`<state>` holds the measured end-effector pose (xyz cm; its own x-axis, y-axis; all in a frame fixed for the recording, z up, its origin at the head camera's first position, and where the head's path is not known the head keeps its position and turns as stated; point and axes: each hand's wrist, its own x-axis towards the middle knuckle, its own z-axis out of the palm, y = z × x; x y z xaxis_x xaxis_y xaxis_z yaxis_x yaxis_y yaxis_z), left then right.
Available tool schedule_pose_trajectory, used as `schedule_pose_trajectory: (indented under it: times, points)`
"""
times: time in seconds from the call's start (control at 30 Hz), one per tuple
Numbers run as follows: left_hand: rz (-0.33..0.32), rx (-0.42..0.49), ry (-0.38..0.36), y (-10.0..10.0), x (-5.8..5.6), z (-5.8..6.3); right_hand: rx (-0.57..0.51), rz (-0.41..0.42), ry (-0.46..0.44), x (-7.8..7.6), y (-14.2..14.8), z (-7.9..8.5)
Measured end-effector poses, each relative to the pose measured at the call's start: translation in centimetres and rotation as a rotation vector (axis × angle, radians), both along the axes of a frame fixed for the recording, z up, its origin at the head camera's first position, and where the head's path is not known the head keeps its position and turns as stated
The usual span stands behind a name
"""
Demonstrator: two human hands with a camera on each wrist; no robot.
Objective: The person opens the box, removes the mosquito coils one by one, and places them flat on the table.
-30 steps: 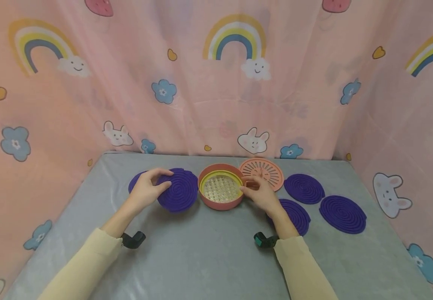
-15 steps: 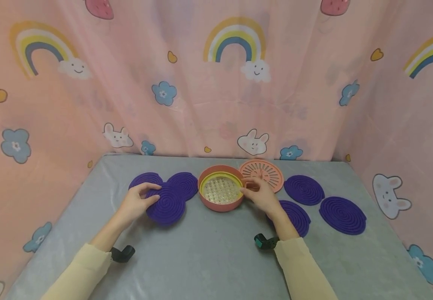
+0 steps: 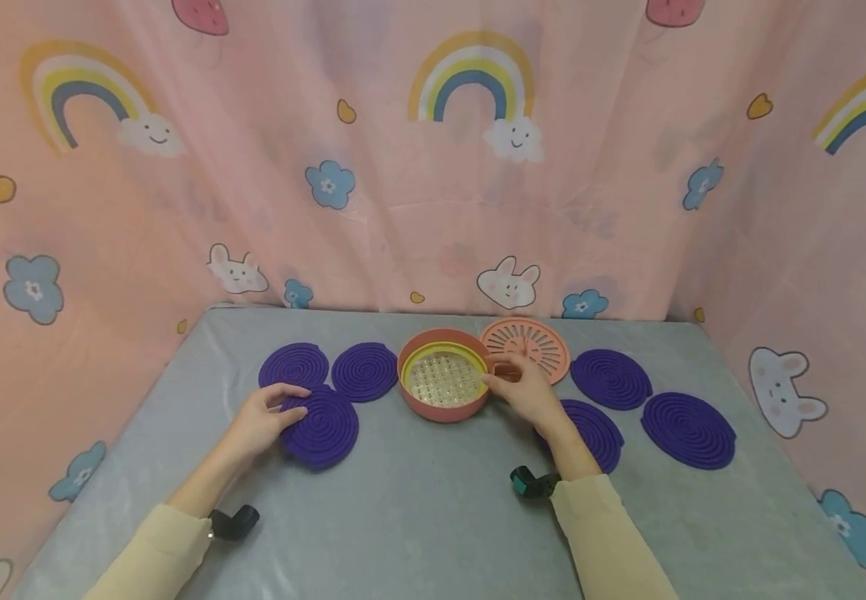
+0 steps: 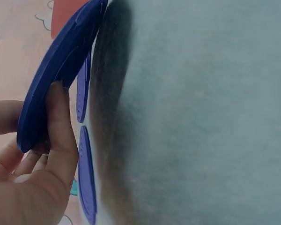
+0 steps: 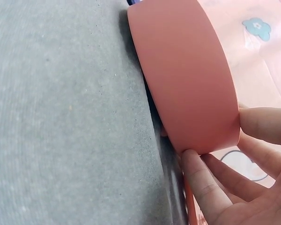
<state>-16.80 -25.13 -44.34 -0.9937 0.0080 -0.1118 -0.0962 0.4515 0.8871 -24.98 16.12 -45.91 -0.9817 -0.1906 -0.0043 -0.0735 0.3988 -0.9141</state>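
Between thumb and fingers, my left hand (image 3: 258, 421) pinches the edge of a round purple coaster (image 3: 323, 429) with spiral ridges. In the left wrist view the coaster (image 4: 54, 75) is tilted, with its shadow on the cloth below. Two like coasters (image 3: 293, 365) (image 3: 364, 372) lie flat just behind it. At the centre back stands a round terracotta-pink container (image 3: 443, 414); inside it is a yellow-rimmed grater insert (image 3: 443, 377). My right hand (image 3: 528, 396) holds the container's right side, and the right wrist view shows fingers on the container wall (image 5: 187, 75).
A slotted orange disc (image 3: 545, 354) lies behind my right hand. Several more purple coasters (image 3: 611, 379) (image 3: 689, 430) lie to the right, one (image 3: 598, 433) partly under my right forearm. Grey cloth covers the table (image 3: 417, 517); a pink printed curtain (image 3: 433, 208) hangs behind.
My left hand has moved the purple coaster left and toward me, away from the container, uncovering the two coasters behind. My right hand has stayed on the container.
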Motion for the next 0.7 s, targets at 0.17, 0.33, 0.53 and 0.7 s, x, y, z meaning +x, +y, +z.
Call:
schedule_pose_trajectory:
  times: [0.17, 0.33, 0.53, 0.7]
  points:
    - [0.029, 0.038, -0.049, -0.3, 0.1, -0.9, -0.009, 0.001, 0.010, 0.0, 0.1, 0.0]
    - [0.017, 0.028, -0.067, -0.2, -0.1, -1.6, -0.006, 0.002, 0.010, -0.1, 0.3, -0.1]
    - [0.012, -0.121, 0.004, 0.4, -0.1, -1.2, 0.012, 0.000, 0.006, 0.0, 0.7, 0.1]
    - [0.016, -0.298, 0.033, 0.2, -0.1, -0.4, 0.029, 0.005, 0.004, 0.0, 1.1, 0.3]
